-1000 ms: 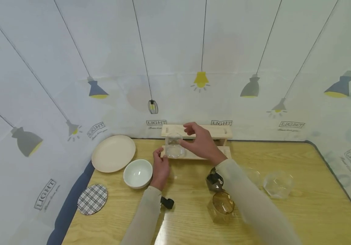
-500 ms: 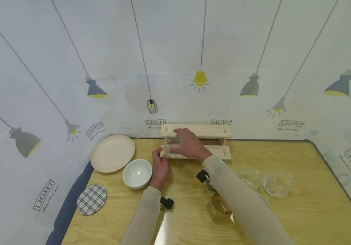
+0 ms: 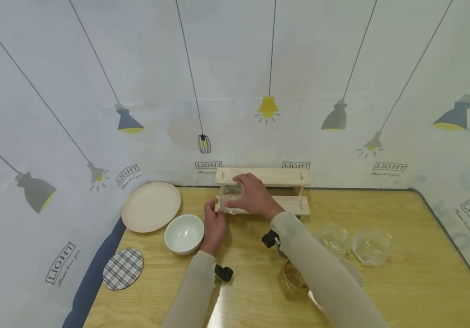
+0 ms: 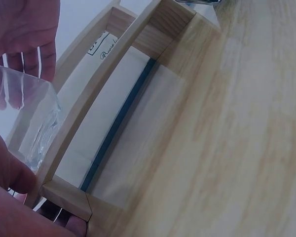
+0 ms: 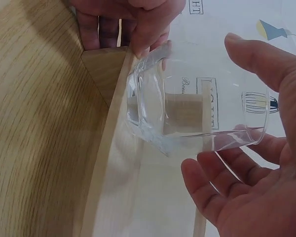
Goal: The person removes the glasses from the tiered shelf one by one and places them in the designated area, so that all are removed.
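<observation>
A clear faceted glass [image 3: 227, 189] stands at the left end of the lower tier of a small two-tier wooden rack [image 3: 296, 205]. My right hand [image 3: 255, 196] holds the glass from the right, thumb on its near side and fingers on the far side. In the right wrist view the spread fingers of the right hand [image 5: 266, 182] lie along the glass [image 5: 153, 103]. My left hand [image 3: 215, 225] grips the rack's lower left end. The left wrist view shows its thumb on the board [image 4: 84, 103], with fingertips showing below the end piece.
Left of the hands are a white bowl [image 3: 184, 234], a pale plate [image 3: 151, 207] and a plaid coaster [image 3: 123, 269]. On the right stand several clear glasses [image 3: 372, 246] and an amber glass [image 3: 290, 282], partly behind the right sleeve. A printed curtain [image 3: 235, 91] hangs behind the table.
My right hand has moved left and down around the glass, its fingers now behind it. The glass and the left hand have stayed in nearly the same place.
</observation>
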Motion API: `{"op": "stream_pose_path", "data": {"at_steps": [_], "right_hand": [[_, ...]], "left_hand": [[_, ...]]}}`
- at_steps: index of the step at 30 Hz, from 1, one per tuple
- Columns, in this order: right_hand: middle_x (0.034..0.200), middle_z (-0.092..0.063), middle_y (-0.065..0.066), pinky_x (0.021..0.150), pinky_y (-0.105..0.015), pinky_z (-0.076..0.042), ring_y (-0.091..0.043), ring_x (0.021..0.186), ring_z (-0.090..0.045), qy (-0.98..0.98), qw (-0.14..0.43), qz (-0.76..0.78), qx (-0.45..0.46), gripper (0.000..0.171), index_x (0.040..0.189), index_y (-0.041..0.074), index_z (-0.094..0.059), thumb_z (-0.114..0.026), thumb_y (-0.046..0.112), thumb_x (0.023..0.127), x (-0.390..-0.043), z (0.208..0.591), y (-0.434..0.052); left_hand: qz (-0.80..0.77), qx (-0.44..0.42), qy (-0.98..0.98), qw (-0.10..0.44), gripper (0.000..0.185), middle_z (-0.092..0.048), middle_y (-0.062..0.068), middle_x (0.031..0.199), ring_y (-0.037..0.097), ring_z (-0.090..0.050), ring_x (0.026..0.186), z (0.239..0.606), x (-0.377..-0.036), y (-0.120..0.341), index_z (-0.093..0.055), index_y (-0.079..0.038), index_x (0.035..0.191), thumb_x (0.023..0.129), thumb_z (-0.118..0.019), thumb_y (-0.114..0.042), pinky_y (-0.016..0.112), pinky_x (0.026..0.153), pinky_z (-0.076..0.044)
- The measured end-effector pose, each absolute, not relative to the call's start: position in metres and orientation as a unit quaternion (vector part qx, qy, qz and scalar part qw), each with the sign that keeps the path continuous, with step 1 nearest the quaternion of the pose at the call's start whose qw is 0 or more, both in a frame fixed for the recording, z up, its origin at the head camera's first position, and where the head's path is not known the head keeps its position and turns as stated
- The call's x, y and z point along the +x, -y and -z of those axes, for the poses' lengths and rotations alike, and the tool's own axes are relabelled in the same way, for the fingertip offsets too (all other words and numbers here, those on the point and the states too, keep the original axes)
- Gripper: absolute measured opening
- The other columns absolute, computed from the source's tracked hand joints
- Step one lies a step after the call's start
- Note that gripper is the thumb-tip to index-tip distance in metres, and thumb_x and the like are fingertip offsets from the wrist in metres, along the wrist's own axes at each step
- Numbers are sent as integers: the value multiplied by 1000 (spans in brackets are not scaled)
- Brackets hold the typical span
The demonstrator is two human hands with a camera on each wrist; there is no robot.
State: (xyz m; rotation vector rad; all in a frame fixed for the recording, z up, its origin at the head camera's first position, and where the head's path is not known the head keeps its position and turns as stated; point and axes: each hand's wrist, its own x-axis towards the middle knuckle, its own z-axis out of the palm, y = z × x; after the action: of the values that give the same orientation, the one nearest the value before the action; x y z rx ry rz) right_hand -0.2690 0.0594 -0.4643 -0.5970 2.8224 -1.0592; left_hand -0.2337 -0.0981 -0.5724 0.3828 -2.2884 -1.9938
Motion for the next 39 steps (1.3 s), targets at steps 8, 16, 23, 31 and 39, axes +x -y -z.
{"op": "stream_pose_path", "data": {"at_steps": [8, 16, 23, 31, 39], "right_hand": [[131, -62, -10, 98, -49, -53, -27, 113, -60, -904, 17, 374, -205, 78, 145, 9, -60, -88, 47, 83, -261, 456, -67], [116, -63, -10, 79, -42, -47, -22, 93, -53, -884, -3, 418, -209, 76, 142, 12, -62, -90, 48, 81, -243, 443, -82], [116, -64, -7, 84, -41, -53, -20, 97, -57, -872, -30, 438, -217, 73, 139, 16, -64, -92, 47, 79, -221, 432, -98], [128, -69, 1, 95, -44, -58, -19, 113, -64, -867, -36, 451, -208, 76, 140, 19, -64, -94, 48, 76, -196, 418, -119], [131, -70, 1, 96, -48, -59, -20, 116, -64, -880, -52, 429, -200, 75, 142, 21, -64, -94, 45, 77, -171, 408, -150]], "left_hand": [[649, 117, 750, 45, 40, -33, 25, 169, 31, -29, 160, 571, -233, 98, -41, -8, 146, 106, -42, -8, 50, 131, -25], [651, 127, 748, 26, 40, -30, 21, 172, 30, -29, 160, 568, -232, 99, -39, -12, 149, 109, -42, -15, 51, 131, -26], [652, 132, 746, 27, 40, -29, 22, 172, 30, -27, 161, 567, -232, 98, -39, -11, 149, 109, -41, -13, 49, 132, -24], [643, 143, 752, 28, 39, -30, 22, 172, 31, -26, 161, 566, -233, 97, -39, -10, 149, 109, -41, -13, 50, 132, -23], [656, 140, 741, 21, 39, -28, 20, 173, 30, -27, 161, 568, -232, 97, -39, -12, 149, 110, -40, -15, 50, 132, -24]]}}
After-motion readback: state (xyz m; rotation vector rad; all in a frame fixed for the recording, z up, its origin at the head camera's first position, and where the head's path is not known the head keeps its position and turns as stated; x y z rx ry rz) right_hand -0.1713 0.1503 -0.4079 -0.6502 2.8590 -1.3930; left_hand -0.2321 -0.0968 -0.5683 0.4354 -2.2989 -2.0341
